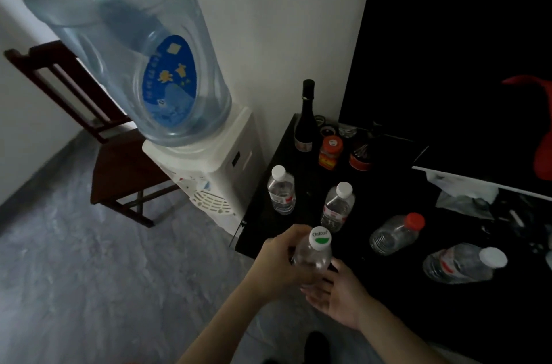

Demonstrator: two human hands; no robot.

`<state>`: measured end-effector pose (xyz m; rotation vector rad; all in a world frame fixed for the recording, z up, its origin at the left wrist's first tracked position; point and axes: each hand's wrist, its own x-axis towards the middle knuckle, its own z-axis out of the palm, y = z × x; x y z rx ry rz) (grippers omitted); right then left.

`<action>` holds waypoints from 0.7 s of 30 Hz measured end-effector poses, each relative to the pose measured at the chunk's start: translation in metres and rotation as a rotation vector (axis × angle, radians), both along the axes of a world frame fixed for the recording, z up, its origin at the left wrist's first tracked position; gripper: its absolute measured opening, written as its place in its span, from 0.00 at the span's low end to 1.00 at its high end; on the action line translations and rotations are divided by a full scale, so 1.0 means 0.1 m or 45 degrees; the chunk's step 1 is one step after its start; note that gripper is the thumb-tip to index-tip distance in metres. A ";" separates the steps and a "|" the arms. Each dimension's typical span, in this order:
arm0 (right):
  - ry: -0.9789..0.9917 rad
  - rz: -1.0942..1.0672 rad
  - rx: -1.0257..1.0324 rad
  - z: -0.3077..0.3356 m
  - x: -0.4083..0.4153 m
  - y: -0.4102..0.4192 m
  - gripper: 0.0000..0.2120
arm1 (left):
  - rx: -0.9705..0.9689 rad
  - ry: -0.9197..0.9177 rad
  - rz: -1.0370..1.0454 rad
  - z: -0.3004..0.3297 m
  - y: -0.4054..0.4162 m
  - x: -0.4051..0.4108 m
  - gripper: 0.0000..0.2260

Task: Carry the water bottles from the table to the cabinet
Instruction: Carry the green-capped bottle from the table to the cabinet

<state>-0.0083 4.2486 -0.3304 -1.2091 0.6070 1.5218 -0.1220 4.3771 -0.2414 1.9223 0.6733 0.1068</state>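
Both hands meet at the green-capped bottle (313, 256), just off the black cabinet's (388, 319) near-left corner: left hand (283, 262) curled round its body, right hand (337, 292) spread open beneath it. Four other bottles lie farther onto that top. Judged mid-delivery; next comes setting it down upright among them.

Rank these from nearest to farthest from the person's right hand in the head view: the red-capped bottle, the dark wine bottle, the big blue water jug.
From the right hand:
1. Red-capped bottle, on the black surface, up and right of the hand.
2. Dark wine bottle, upright at the back by the wall.
3. Big blue water jug, on the white dispenser, far left.
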 end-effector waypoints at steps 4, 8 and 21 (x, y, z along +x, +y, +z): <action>0.011 -0.074 -0.020 -0.14 0.06 0.04 0.27 | -0.050 0.005 -0.087 -0.25 0.11 0.14 0.27; -0.030 -0.210 -0.052 -0.25 0.12 0.09 0.26 | -0.071 -0.012 -0.162 -0.46 0.19 0.28 0.26; -0.070 -0.434 -0.089 -0.32 0.16 -0.01 0.23 | 0.051 0.044 -0.386 -0.90 0.30 0.50 0.27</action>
